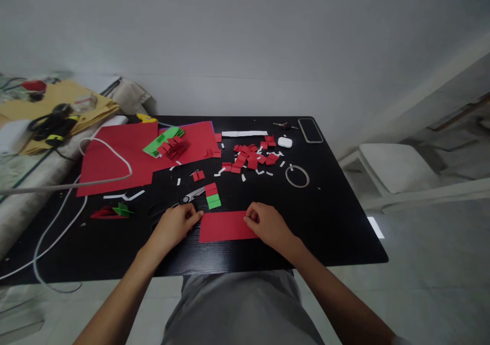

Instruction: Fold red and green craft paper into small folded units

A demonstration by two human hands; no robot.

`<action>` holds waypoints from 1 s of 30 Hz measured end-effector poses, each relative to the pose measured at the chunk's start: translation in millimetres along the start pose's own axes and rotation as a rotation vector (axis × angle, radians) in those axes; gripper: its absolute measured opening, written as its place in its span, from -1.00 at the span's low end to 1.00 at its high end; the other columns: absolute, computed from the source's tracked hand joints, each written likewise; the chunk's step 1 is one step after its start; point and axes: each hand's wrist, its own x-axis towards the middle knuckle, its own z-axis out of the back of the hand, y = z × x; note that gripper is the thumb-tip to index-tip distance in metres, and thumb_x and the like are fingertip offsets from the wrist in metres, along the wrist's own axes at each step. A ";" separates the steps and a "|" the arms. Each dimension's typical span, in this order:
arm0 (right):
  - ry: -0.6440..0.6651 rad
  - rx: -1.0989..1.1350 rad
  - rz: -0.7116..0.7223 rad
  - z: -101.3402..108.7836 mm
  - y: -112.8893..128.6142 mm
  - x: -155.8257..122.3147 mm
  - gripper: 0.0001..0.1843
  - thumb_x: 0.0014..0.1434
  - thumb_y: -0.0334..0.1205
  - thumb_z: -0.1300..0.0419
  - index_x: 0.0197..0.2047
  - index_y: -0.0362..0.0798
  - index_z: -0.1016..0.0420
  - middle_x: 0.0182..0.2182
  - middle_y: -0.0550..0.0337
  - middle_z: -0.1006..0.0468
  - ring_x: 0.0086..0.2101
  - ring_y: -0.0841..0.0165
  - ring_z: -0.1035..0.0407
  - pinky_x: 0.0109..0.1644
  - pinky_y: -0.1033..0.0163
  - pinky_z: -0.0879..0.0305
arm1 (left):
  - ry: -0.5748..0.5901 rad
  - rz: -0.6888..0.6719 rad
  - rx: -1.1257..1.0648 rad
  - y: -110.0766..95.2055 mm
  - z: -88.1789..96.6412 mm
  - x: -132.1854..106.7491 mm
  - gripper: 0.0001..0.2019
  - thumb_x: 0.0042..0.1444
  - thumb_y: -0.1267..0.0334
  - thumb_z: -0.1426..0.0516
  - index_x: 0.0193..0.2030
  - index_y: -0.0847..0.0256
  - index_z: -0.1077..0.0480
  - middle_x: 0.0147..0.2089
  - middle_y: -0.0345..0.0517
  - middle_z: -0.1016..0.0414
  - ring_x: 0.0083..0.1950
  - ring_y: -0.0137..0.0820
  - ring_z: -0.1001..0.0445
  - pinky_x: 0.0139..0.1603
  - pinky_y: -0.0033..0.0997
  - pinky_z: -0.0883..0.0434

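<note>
A rectangular strip of red paper (225, 226) lies flat on the black table in front of me. My left hand (174, 227) is curled, with its thumb at the strip's upper left corner. Over the strip's right end, my right hand (270, 225) is closed, thumb and fingertips pinched together on the paper. Just above the strip lies a small folded piece, half red and half green (213, 201). Scissors (193, 194) rest beside it, their handles partly behind my left hand.
Small folded red pieces (248, 157) and white scraps lie farther back. Large red sheets (115, 156) carry a green paper stack (161, 141) at left, where a white cable (122, 160) crosses. A phone (310, 130), earbud case (285, 142) and clear tape roll (297, 176) sit right.
</note>
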 end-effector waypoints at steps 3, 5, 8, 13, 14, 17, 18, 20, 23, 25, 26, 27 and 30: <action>0.003 -0.004 0.003 0.3 0.0 0.5 -0.91 0.23 -0.42 -0.28 -0.30 -0.07 -0.51 -0.38 0.22 -0.57 -0.37 0.40 -0.42 -0.26 0.30 -0.20 | 0.005 0.003 -0.028 1.3 -0.6 -0.8 -0.61 0.23 -0.12 -0.04 -0.45 0.09 -0.33 -0.61 -0.22 -0.44 -0.54 -0.26 -0.50 -0.35 -0.35 -0.28; 0.003 -0.011 0.002 0.9 0.6 0.4 -0.91 0.23 -0.42 -0.28 -0.30 -0.07 -0.51 -0.39 0.22 -0.56 -0.37 0.41 -0.42 -0.27 0.30 -0.20 | 0.013 0.002 -0.037 2.8 -0.9 -0.8 -0.63 0.23 -0.11 -0.04 -0.45 0.09 -0.33 -0.61 -0.23 -0.44 -0.54 -0.27 -0.51 -0.36 -0.35 -0.29; 0.001 -0.024 0.001 1.8 3.3 -2.3 -0.92 0.24 -0.43 -0.28 -0.25 -0.07 -0.53 -0.38 0.22 -0.56 -0.36 0.40 -0.42 -0.26 0.29 -0.21 | 0.020 0.004 -0.035 4.7 -0.8 0.0 -0.64 0.24 -0.09 -0.03 -0.45 0.09 -0.32 -0.62 -0.24 -0.43 -0.56 -0.28 -0.49 -0.36 -0.36 -0.28; 0.016 -0.200 0.062 -4.8 11.0 -12.0 -0.66 0.39 -0.40 -0.13 0.16 0.00 -0.55 -0.14 0.09 -0.59 -0.16 0.28 -0.49 -0.08 0.20 -0.31 | -0.008 -0.008 0.028 3.9 -0.4 0.8 -0.64 0.27 -0.05 0.00 -0.44 0.10 -0.32 -0.55 -0.19 -0.48 -0.50 -0.27 -0.51 -0.33 -0.35 -0.26; 0.024 -0.242 0.079 -7.4 12.4 -13.5 -0.59 0.41 -0.40 -0.09 0.24 0.02 -0.51 -0.09 0.06 -0.58 -0.12 0.26 -0.50 -0.06 0.19 -0.32 | -0.021 -0.014 0.049 2.8 -0.6 0.6 -0.64 0.28 -0.05 0.01 -0.44 0.10 -0.33 -0.53 -0.17 -0.50 -0.46 -0.26 -0.51 -0.32 -0.34 -0.25; 0.062 -0.326 0.104 -14.6 15.5 -14.8 -0.48 0.40 -0.43 -0.04 0.34 0.06 -0.45 -0.03 0.02 -0.55 -0.08 0.24 -0.50 -0.05 0.18 -0.36 | -0.059 -0.015 0.098 -1.0 -2.1 -0.9 -0.59 0.30 -0.09 0.01 -0.44 0.10 -0.36 -0.45 -0.10 -0.55 -0.37 -0.21 -0.53 -0.30 -0.33 -0.23; 0.074 -0.341 0.103 -16.1 16.2 -14.4 -0.48 0.40 -0.44 -0.04 0.35 0.06 -0.45 -0.03 0.02 -0.54 -0.08 0.23 -0.50 -0.05 0.18 -0.36 | -0.068 -0.008 0.112 -2.2 -2.9 -1.5 -0.58 0.30 -0.12 0.00 -0.44 0.11 -0.36 -0.44 -0.09 -0.55 -0.36 -0.20 -0.53 -0.30 -0.33 -0.22; 0.086 -0.346 0.095 -17.4 16.6 -13.0 -0.47 0.40 -0.43 -0.05 0.35 0.07 -0.45 -0.03 0.03 -0.55 -0.08 0.24 -0.50 -0.04 0.18 -0.36 | -0.081 0.010 0.134 -3.6 -4.6 -2.3 -0.56 0.28 -0.17 -0.04 -0.44 0.11 -0.36 -0.44 -0.08 -0.56 -0.35 -0.18 -0.53 -0.32 -0.33 -0.21; 0.087 -0.319 0.098 -16.4 15.6 -11.7 -0.48 0.40 -0.43 -0.05 0.35 0.05 -0.45 -0.04 0.03 -0.56 -0.08 0.25 -0.50 -0.03 0.18 -0.36 | -0.094 0.023 0.148 -3.1 -6.7 -2.2 -0.56 0.27 -0.19 -0.06 -0.44 0.11 -0.35 -0.44 -0.07 -0.56 -0.35 -0.17 -0.53 -0.34 -0.33 -0.19; 0.077 -0.297 0.102 -14.8 14.8 -11.6 -0.51 0.39 -0.43 -0.05 0.31 0.00 -0.48 -0.04 0.02 -0.57 -0.08 0.24 -0.50 -0.02 0.18 -0.35 | -0.094 0.016 0.143 -1.4 -7.4 -1.4 -0.56 0.28 -0.18 -0.07 -0.44 0.11 -0.36 -0.44 -0.06 -0.56 -0.35 -0.16 -0.54 -0.33 -0.33 -0.19; 0.068 -0.286 0.098 -13.9 14.7 -11.8 -0.54 0.39 -0.42 -0.05 0.27 -0.02 -0.51 -0.04 0.02 -0.57 -0.08 0.24 -0.50 -0.03 0.19 -0.35 | -0.096 0.008 0.140 -0.4 -7.7 -0.9 -0.56 0.28 -0.18 -0.07 -0.44 0.11 -0.36 -0.44 -0.06 -0.56 -0.35 -0.15 -0.54 -0.33 -0.33 -0.19; 0.061 -0.273 0.090 -12.9 14.8 -11.9 -0.57 0.39 -0.42 -0.05 0.24 -0.03 -0.52 -0.04 0.02 -0.58 -0.09 0.24 -0.51 -0.03 0.19 -0.35 | -0.098 0.001 0.139 0.6 -7.9 -0.5 -0.56 0.28 -0.17 -0.07 -0.44 0.11 -0.36 -0.44 -0.06 -0.56 -0.35 -0.16 -0.54 -0.32 -0.33 -0.19; 0.056 -0.235 0.065 -8.9 16.9 -11.8 -0.62 0.38 -0.41 -0.06 0.17 -0.03 -0.54 -0.05 0.04 -0.60 -0.11 0.25 -0.52 -0.05 0.19 -0.32 | -0.096 -0.006 0.141 2.5 -8.1 0.4 -0.57 0.29 -0.16 -0.06 -0.44 0.11 -0.36 -0.45 -0.07 -0.56 -0.36 -0.16 -0.53 -0.32 -0.33 -0.19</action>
